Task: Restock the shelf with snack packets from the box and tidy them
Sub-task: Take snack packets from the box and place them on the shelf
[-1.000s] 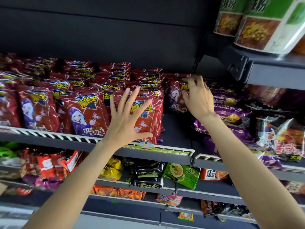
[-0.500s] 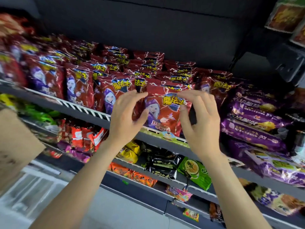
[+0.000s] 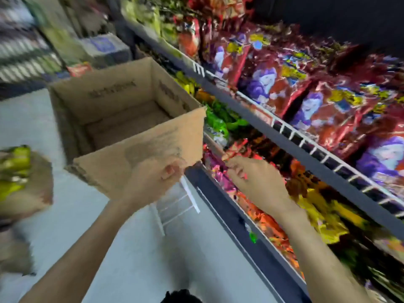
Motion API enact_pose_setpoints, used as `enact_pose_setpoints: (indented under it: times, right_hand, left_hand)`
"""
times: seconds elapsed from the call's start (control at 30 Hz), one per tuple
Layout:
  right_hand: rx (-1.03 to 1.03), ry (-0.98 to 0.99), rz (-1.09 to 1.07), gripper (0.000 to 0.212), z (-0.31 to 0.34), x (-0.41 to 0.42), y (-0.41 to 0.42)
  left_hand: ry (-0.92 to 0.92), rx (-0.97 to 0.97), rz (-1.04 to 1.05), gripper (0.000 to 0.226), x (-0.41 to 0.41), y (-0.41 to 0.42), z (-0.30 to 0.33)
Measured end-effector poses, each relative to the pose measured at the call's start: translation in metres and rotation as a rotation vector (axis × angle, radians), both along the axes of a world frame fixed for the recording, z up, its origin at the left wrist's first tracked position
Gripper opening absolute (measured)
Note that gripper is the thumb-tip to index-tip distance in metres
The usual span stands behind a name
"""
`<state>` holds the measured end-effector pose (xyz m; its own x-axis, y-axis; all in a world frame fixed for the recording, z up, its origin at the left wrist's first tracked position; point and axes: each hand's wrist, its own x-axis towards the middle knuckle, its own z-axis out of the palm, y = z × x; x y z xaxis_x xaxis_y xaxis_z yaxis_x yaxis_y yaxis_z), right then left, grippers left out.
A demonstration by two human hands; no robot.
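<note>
The whole view is motion-blurred. An open cardboard box (image 3: 113, 92) stands on the floor left of the shelf, and its inside looks bare. My left hand (image 3: 153, 180) hovers in front of the box's near flap (image 3: 157, 143), fingers loosely curled; blur hides whether it touches the flap. My right hand (image 3: 255, 182) hangs before the lower shelf's packets, fingers loosely curled and holding nothing. Red snack packets with a purple-haired figure (image 3: 310, 88) stand in rows on the upper shelf behind its white wire rail (image 3: 290, 136).
Lower shelves carry green (image 3: 220, 119), pink, orange and yellow packets (image 3: 323, 217). At the left edge is another cardboard box (image 3: 37, 193) with yellow-green packets. A pale floor (image 3: 72, 226) lies below. A white wire rack (image 3: 175, 206) sits by the shelf's base.
The view has swung left and down from the shelf to the box. Both hands have left the red packets and dropped, the left to the box flap, the right to the lower shelf.
</note>
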<state>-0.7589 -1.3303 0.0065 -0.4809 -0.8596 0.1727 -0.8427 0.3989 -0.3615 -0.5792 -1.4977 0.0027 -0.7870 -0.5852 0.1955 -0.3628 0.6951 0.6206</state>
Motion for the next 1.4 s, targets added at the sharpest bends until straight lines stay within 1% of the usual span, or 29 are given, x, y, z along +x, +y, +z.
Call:
enact_pose_setpoints:
  times: [0.03,0.07,0.1,0.13,0.17,0.2,0.27,0.33,0.4,0.47,0.57,0.63,0.73,0.83,0.93,1.03,1.1,1.17,1.2,1.27,1.33,1.4]
  right_hand:
    - [0.027,-0.035,0.046,0.018,-0.003,0.002,-0.025]
    - [0.034,-0.073,0.085,0.017,-0.002,0.004,-0.05]
    - [0.034,-0.104,0.121,0.017,-0.002,0.006,-0.075]
    - [0.033,-0.118,0.158,0.016,-0.001,0.006,-0.101]
    - [0.039,-0.122,0.194,0.015,0.002,0.006,-0.126]
    - [0.049,-0.126,0.228,0.015,0.004,0.005,-0.152]
    - [0.06,-0.113,0.291,0.016,0.005,0.0,-0.204]
    - [0.067,-0.052,0.342,0.019,0.001,-0.008,-0.256]
    - [0.108,0.004,0.393,0.02,-0.009,-0.02,-0.307]
    - [0.198,0.06,0.463,0.024,-0.025,-0.036,-0.356]
    - [0.407,0.177,0.59,0.035,-0.056,-0.06,-0.416]
    - [0.51,0.214,0.663,0.045,-0.077,-0.073,-0.446]
    - [0.584,0.256,0.743,0.054,-0.112,-0.085,-0.482]
    - [0.664,0.308,0.8,0.058,-0.148,-0.093,-0.512]
    - [0.778,0.316,0.787,0.068,-0.181,-0.1,-0.532]
    - [0.853,0.299,0.745,0.073,-0.209,-0.107,-0.546]
    - [0.928,0.27,0.74,0.072,-0.224,-0.109,-0.553]
    - [0.984,0.239,0.769,0.062,-0.235,-0.109,-0.558]
    - [0.981,0.224,0.789,0.055,-0.24,-0.109,-0.561]
    - [0.912,0.189,0.808,0.045,-0.245,-0.109,-0.567]
    - [0.814,0.124,0.783,0.045,-0.245,-0.108,-0.574]
    - [0.744,0.058,0.727,0.046,-0.244,-0.105,-0.586]
  left_hand:
    - [0.011,-0.119,0.046,0.063,0.016,-0.025,0.001]
    - [0.015,-0.256,0.045,0.069,0.029,-0.051,0.0]
    - [-0.036,-0.39,0.023,0.059,0.039,-0.076,0.002]
    - [-0.118,-0.475,-0.002,0.041,0.048,-0.101,0.002]
    - [-0.197,-0.504,-0.036,0.032,0.055,-0.129,0.002]
    - [-0.253,-0.486,-0.052,0.031,0.06,-0.155,0.006]
    - [-0.317,-0.436,-0.011,0.034,0.065,-0.204,0.0]
    - [-0.379,-0.406,0.012,0.031,0.062,-0.244,-0.009]
    - [-0.45,-0.376,0.034,0.037,0.049,-0.277,-0.021]
    - [-0.521,-0.387,0.043,0.042,0.034,-0.304,-0.04]
    - [-0.557,-0.362,0.04,0.042,0.013,-0.336,-0.078]
    - [-0.607,-0.32,0.025,0.045,-0.002,-0.351,-0.103]
    - [-0.717,-0.266,0.023,0.051,-0.017,-0.367,-0.138]
    - [-0.81,-0.123,0.116,0.057,-0.02,-0.381,-0.169]
    - [-0.92,0.009,0.17,0.071,-0.011,-0.39,-0.195]
    - [-1.033,0.099,0.15,0.081,0.002,-0.392,-0.216]
    - [-1.059,0.131,0.142,0.078,0.011,-0.388,-0.226]
    - [-1.088,0.175,0.125,0.072,0.016,-0.386,-0.233]
    - [-1.088,0.199,0.116,0.066,0.018,-0.386,-0.235]
    - [-1.037,0.24,0.1,0.052,0.02,-0.388,-0.239]
    - [-0.96,0.257,0.1,0.042,0.019,-0.391,-0.241]
    - [-0.855,0.242,0.15,0.036,0.015,-0.395,-0.243]
